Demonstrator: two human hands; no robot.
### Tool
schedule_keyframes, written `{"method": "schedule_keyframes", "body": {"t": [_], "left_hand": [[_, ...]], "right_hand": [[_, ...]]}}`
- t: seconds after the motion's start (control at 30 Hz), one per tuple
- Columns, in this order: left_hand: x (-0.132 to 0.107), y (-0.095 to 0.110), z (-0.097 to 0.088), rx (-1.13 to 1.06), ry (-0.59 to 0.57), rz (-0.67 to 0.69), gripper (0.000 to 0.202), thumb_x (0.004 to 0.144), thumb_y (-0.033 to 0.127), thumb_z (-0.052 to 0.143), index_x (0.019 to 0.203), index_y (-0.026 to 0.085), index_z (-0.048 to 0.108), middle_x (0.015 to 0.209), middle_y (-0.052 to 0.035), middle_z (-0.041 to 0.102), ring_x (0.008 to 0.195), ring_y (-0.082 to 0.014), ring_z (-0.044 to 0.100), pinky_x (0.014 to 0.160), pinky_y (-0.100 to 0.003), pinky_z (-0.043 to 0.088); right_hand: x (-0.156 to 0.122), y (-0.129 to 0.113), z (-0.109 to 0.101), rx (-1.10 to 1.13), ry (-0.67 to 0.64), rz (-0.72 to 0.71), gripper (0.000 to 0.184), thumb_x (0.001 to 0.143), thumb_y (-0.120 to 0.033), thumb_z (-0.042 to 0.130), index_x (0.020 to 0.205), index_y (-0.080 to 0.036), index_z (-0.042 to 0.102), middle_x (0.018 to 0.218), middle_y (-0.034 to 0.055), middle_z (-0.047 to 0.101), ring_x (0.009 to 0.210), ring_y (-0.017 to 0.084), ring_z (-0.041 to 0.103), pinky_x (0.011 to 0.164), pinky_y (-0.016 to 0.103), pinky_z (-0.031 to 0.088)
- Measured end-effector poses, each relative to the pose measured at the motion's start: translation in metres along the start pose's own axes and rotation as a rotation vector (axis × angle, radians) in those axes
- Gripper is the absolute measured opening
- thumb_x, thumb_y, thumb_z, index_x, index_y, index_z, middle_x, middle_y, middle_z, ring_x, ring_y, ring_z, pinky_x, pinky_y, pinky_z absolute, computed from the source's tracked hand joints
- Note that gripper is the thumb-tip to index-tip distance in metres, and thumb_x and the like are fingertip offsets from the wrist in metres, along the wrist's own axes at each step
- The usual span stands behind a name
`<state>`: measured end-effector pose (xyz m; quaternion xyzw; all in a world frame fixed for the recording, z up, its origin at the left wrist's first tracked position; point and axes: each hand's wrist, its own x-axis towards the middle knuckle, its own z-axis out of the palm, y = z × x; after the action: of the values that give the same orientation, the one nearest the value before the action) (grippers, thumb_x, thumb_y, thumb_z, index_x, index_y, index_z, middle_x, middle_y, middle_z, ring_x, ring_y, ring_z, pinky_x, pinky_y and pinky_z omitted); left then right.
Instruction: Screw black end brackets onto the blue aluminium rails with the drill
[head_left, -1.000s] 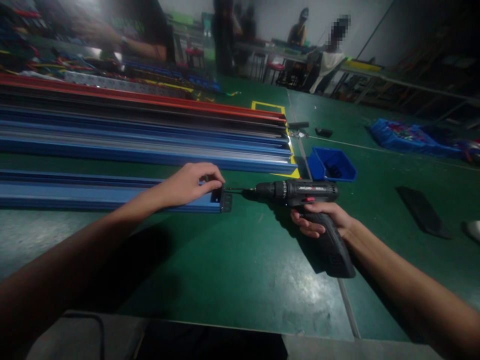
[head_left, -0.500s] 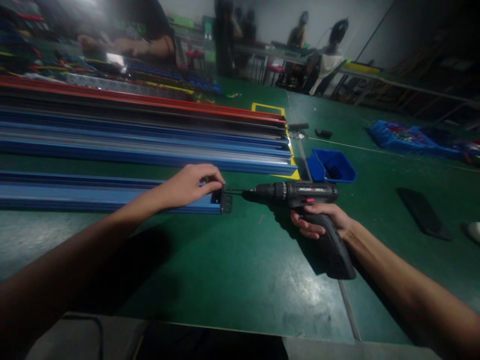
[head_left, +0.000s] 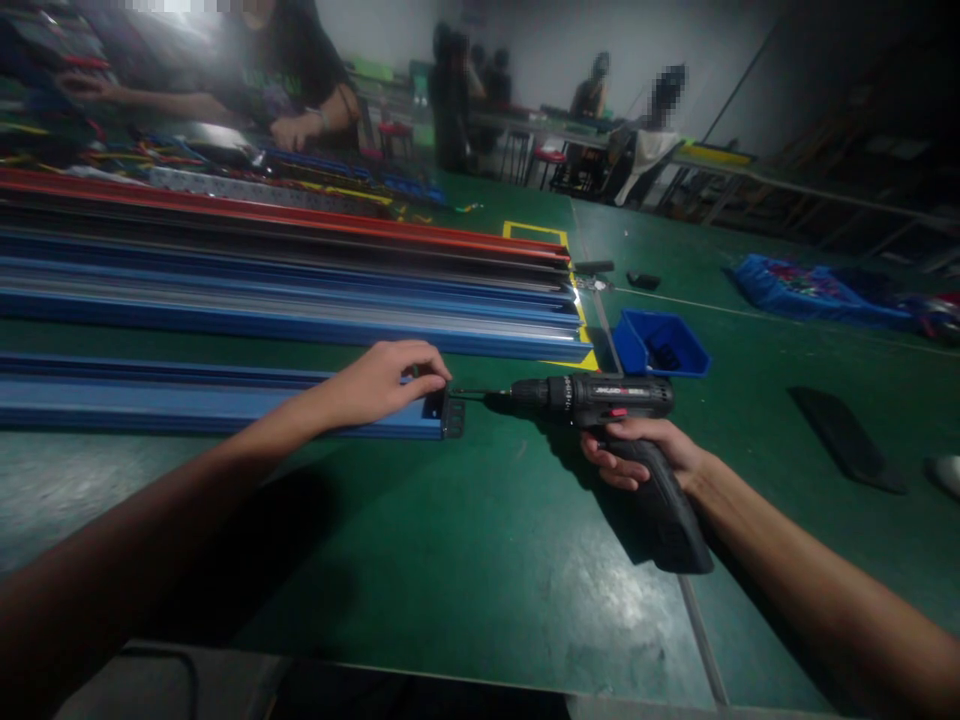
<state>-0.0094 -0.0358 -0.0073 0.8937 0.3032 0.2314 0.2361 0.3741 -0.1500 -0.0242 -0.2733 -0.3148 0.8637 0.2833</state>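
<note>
In my right hand (head_left: 649, 450) is a black cordless drill (head_left: 615, 395), its fingers wrapped around the handle. The drill points left, and its long thin bit (head_left: 480, 391) reaches the black end cap (head_left: 454, 416) on a blue metal rail (head_left: 225, 402). My left hand (head_left: 394, 378) lies over that rail's right end. Its thumb and fingertips are closed on the end cap's upper edge, beside the bit's tip. Whether a screw sits at the tip is too small to tell.
Behind lie several long blue, black and orange rails (head_left: 300, 300). A blue bin (head_left: 664, 342) with dark parts stands beyond the drill, and a flat black piece (head_left: 847, 440) lies at right. Across the green table (head_left: 480, 560), a co-worker's hands (head_left: 296, 130) are over coloured wires.
The view has tilted up slightly, so the table appears lower. My hands and the drill hold nearly the same position at the rail end. The co-worker's hands have moved apart.
</note>
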Motion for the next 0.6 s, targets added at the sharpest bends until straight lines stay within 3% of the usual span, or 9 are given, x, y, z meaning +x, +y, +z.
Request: {"method": "schedule_keyframes", "body": {"t": [0.6], "left_hand": [[-0.0005,-0.0002,0.0006,0.006,-0.003,0.018,0.022,0.099,0.037,0.06,0.096,0.019,0.072,0.097,-0.0036,0.074,0.088,-0.0171,0.067,0.084,-0.029,0.05]], "right_hand": [[-0.0011,0.0004,-0.0007,-0.012,0.015,0.001,0.024,0.096,-0.027,0.067,0.098,-0.004,0.071,0.077,0.004,0.063,0.044,0.002,0.042,0.053,0.018,0.052]]}}
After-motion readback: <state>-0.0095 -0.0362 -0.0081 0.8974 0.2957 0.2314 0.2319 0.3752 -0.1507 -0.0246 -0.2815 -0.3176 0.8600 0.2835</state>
